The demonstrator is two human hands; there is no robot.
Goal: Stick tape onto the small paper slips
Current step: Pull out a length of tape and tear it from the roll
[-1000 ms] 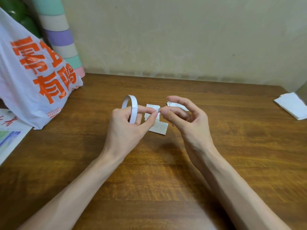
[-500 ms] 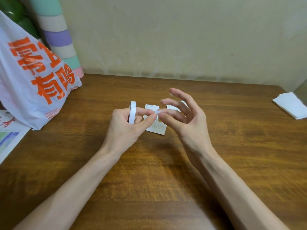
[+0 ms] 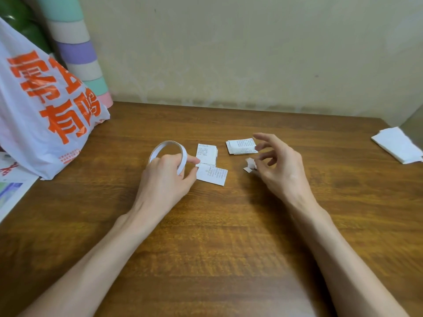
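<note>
My left hand (image 3: 164, 177) grips a thin white tape roll (image 3: 169, 146), tilted and held just above the wooden table (image 3: 217, 236). Right of it lies a small stack of printed paper slips (image 3: 207, 153), with a single slip (image 3: 212, 176) just in front of it. A second stack of slips (image 3: 241, 146) lies farther right. My right hand (image 3: 277, 168) hovers beside that stack and pinches a small white piece of tape (image 3: 250, 164) between thumb and fingertip, its other fingers spread.
A white plastic bag with orange print (image 3: 43, 110) stands at the left, a pastel striped roll (image 3: 77, 49) behind it. Printed paper (image 3: 11, 191) lies at the left edge. Folded white tissue (image 3: 398, 145) sits at the far right by the wall.
My hands have drawn apart. The right hand moved right with a torn piece of tape, and the left hand turned the roll and moved left, uncovering the slips.
</note>
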